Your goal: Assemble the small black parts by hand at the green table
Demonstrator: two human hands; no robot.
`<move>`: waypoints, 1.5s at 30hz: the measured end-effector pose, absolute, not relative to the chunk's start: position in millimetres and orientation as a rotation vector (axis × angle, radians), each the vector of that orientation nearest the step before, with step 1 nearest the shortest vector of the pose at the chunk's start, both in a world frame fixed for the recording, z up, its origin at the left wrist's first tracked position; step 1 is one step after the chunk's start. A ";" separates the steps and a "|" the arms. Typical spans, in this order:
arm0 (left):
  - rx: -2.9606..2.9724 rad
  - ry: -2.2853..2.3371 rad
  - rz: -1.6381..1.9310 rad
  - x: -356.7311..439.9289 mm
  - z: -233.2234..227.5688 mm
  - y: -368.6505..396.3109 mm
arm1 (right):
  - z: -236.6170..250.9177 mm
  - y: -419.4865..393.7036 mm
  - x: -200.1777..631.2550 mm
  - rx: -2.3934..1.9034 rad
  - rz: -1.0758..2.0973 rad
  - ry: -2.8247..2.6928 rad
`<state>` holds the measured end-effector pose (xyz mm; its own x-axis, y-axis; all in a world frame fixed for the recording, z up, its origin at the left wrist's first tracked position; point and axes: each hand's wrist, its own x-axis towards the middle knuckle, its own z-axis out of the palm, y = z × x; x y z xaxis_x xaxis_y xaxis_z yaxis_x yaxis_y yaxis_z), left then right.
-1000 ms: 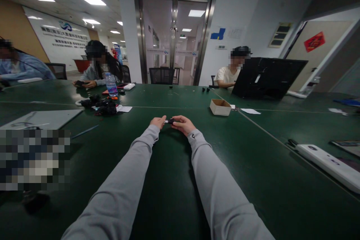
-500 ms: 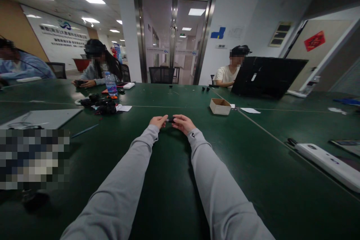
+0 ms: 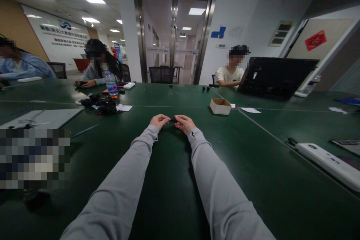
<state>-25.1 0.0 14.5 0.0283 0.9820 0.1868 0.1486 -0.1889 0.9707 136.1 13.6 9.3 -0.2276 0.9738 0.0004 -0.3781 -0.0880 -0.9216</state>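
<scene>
Both my arms in grey sleeves reach out over the dark green table [image 3: 253, 180]. My left hand [image 3: 159, 121] and my right hand [image 3: 184, 123] meet at the fingertips, pinching a small black object [image 3: 172, 119] between them just above the tabletop. Fingers hide most of the object, so only a short dark piece shows. A small open cardboard box [image 3: 220, 106] sits beyond my right hand.
A heap of black parts [image 3: 100, 105] and a water bottle [image 3: 111, 84] lie at the far left, near a seated person. An open black laptop [image 3: 277, 77] stands at the far right, another person behind it. A white power strip [image 3: 327, 160] lies at the right.
My hands have closed in on each other, and the metal tip seen earlier on the object is now hidden. The laptop lid at the far right has shifted slightly.
</scene>
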 end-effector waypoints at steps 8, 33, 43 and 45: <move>1.546 1.366 1.203 -29.5 6.5 10.8 | 9.8 11.5 137.2 -0.791 1.584 -1.117; 1.648 1.815 1.109 -30.4 17.2 0.8 | 10.5 9.6 135.9 -0.739 1.632 -1.209; 1.699 1.651 1.212 -28.1 14.6 -2.7 | 13.1 8.5 133.5 -0.860 1.595 -1.236; 1.705 1.638 1.209 -26.6 17.1 -5.3 | 12.5 9.1 132.7 -0.860 1.591 -1.349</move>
<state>-26.6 -5.3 17.1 -0.1074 0.9589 0.2628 0.5332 -0.1675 0.8292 132.7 9.1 12.5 -0.3963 0.9178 0.0240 -0.1737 -0.0493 -0.9836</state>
